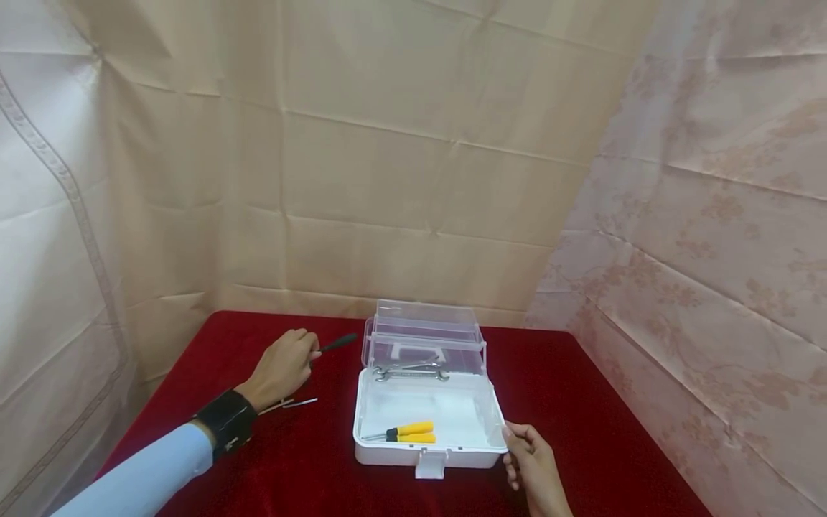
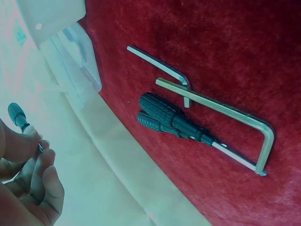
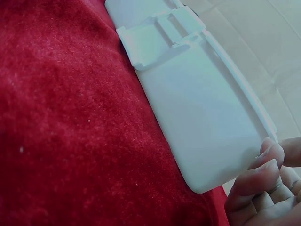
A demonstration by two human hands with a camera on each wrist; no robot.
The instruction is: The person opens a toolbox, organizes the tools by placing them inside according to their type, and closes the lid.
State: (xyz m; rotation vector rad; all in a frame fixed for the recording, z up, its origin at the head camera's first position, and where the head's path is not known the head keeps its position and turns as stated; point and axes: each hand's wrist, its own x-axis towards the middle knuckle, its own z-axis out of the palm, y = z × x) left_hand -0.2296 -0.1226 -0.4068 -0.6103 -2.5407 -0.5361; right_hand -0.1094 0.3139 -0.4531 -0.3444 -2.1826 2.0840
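My left hand (image 1: 288,368) pinches a screwdriver (image 1: 339,342) by its shaft, its dark handle pointing toward the toolbox and held above the cloth. On the right, my right hand (image 1: 533,463) grips the near right corner of the open white toolbox (image 1: 388,457), thumb at the rim. Inside the box lie yellow-handled screwdrivers (image 1: 416,429) near the front wall and metal wrenches (image 1: 413,373) toward the back. Below the left hand, the left wrist view shows dark-handled screwdrivers (image 2: 162,110) beside a large hex key (image 2: 221,108) and a smaller hex key (image 2: 155,62).
The toolbox's clear lid (image 1: 423,314) with its tray stands folded back behind it. A front latch (image 1: 431,465) hangs down. Red cloth (image 1: 549,388) covers the table, and draped curtains (image 1: 413,179) enclose it at the back and sides.
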